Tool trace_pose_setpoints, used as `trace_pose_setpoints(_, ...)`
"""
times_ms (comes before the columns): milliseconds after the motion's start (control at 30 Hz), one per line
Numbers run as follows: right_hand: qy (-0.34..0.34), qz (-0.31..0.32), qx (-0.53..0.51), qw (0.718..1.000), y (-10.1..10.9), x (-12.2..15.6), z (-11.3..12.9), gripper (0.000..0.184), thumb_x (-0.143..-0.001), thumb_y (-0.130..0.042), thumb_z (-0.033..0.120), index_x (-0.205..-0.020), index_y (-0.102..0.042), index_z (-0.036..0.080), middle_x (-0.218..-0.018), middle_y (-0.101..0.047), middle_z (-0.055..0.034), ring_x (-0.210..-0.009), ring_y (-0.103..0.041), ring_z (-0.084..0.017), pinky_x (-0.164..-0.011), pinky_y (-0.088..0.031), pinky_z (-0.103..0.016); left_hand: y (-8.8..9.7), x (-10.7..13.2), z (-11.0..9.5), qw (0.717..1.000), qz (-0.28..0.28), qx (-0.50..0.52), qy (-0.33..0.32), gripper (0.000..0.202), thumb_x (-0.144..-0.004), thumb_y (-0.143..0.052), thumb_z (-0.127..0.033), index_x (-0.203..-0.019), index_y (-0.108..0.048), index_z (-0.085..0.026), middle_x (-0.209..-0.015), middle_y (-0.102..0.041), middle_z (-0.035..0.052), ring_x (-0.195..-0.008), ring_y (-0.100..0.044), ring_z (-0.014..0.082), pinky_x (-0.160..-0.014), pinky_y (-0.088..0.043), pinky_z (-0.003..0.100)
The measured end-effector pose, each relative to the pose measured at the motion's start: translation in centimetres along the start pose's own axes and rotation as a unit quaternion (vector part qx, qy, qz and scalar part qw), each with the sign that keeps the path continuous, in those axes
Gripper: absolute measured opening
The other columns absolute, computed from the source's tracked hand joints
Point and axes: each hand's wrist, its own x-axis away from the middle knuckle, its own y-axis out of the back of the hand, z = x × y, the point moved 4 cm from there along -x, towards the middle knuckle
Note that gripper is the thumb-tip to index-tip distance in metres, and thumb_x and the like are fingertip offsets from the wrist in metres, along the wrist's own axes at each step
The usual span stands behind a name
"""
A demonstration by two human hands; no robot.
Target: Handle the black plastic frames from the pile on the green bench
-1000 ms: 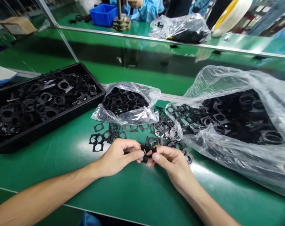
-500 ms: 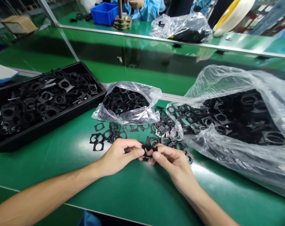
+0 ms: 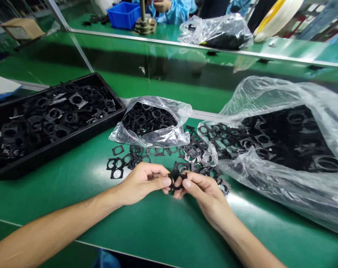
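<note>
Between my two hands, above the green table (image 3: 146, 223), is a small black plastic frame (image 3: 174, 175) with a round opening. My left hand (image 3: 146, 182) pinches its left side between thumb and fingers. On its right side, my right hand (image 3: 204, 188) grips it the same way. The fingers hide part of the frame, so I cannot tell whether it is one piece or two. Just beyond my hands lie loose black ring-shaped frames (image 3: 117, 174), with a denser heap of frames (image 3: 195, 152) to the right.
A black tray (image 3: 60, 147) full of similar parts stands at the left. Behind my hands lies an open plastic bag (image 3: 182, 139) of parts; a larger bag (image 3: 269, 182) spills more at the right. Across the metal rail (image 3: 169, 41) are a blue bin (image 3: 124, 15) and another person's hand (image 3: 162, 5).
The black frame has tilted slightly between my fingers, and my fingertips have shifted a little on it. Both hands stay in nearly the same place.
</note>
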Motion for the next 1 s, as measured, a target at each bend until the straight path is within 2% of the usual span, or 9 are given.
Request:
trace_pose_setpoints(167,-0.001,0.001,-0.039,0.999,-0.2,-0.1,-0.1,0.030,-0.091,-0.074,0.045,-0.081,-0.074,0.016,-0.074,-0.070,-0.0027,-0.070,-0.065,-0.015,-0.071,-0.052,-0.026,-0.1,0.0,0.2,1.000,0.004,0.027,-0.001,0.029,-0.083,-0.082,-0.041,-0.084,-0.075,-0.012,-0.074,-0.075,0.0036,-0.070,-0.068,0.0130,-0.069,-0.053,0.022)
trace_pose_setpoints(400,-0.022,0.037,-0.067,0.997,-0.6,-0.2,-0.2,0.031,-0.093,-0.072,0.046,-0.083,-0.073,0.016,-0.076,-0.071,-0.0034,-0.071,-0.065,-0.015,-0.072,-0.053,-0.026,-1.0,0.1,0.2,0.992,0.070,0.107,-0.017,0.026,-0.088,-0.078,-0.039,-0.087,-0.072,-0.013,-0.077,-0.073,0.0034,-0.075,-0.068,0.0136,-0.074,-0.053,0.023)
trace_pose_setpoints(600,-0.002,0.009,0.001,1.000,-0.4,-0.2,0.0,0.035,-0.092,-0.071,0.050,-0.082,-0.074,0.017,-0.077,-0.072,-0.0038,-0.072,-0.066,-0.015,-0.071,-0.055,-0.026,-0.7,0.1,0.9,0.992,0.027,0.124,0.012,0.027,-0.082,-0.084,-0.038,-0.090,-0.076,-0.013,-0.082,-0.073,0.0030,-0.072,-0.063,0.0094,-0.072,-0.050,0.020)
trace_pose_setpoints(767,0.033,-0.026,0.078,0.996,-0.3,-0.1,0.5,0.038,-0.093,-0.068,0.052,-0.078,-0.073,0.018,-0.071,-0.067,-0.0023,-0.069,-0.064,-0.016,-0.071,-0.054,-0.026,-0.9,0.1,0.7,0.989,0.044,0.142,0.013,0.025,-0.078,-0.088,-0.034,-0.089,-0.076,-0.015,-0.084,-0.075,0.0027,-0.075,-0.066,0.0110,-0.073,-0.051,0.020)
trace_pose_setpoints(867,0.030,-0.025,0.096,0.995,-0.3,-0.1,0.5,0.040,-0.093,-0.067,0.052,-0.073,-0.071,0.018,-0.070,-0.066,-0.0023,-0.069,-0.063,-0.016,-0.071,-0.054,-0.027,-1.0,0.1,0.5,0.992,0.034,0.119,0.009,0.022,-0.081,-0.085,-0.034,-0.086,-0.076,-0.015,-0.080,-0.074,0.0018,-0.074,-0.065,0.0112,-0.072,-0.051,0.021)
trace_pose_setpoints(1000,0.028,-0.026,0.103,0.994,-0.2,-0.1,0.4,0.038,-0.095,-0.065,0.051,-0.079,-0.072,0.018,-0.072,-0.068,-0.0031,-0.071,-0.064,-0.017,-0.072,-0.053,-0.027,-0.8,0.1,0.3,0.998,0.022,0.063,-0.004,0.026,-0.084,-0.081,-0.039,-0.087,-0.076,-0.014,-0.079,-0.070,0.0010,-0.072,-0.061,0.0104,-0.071,-0.050,0.020)
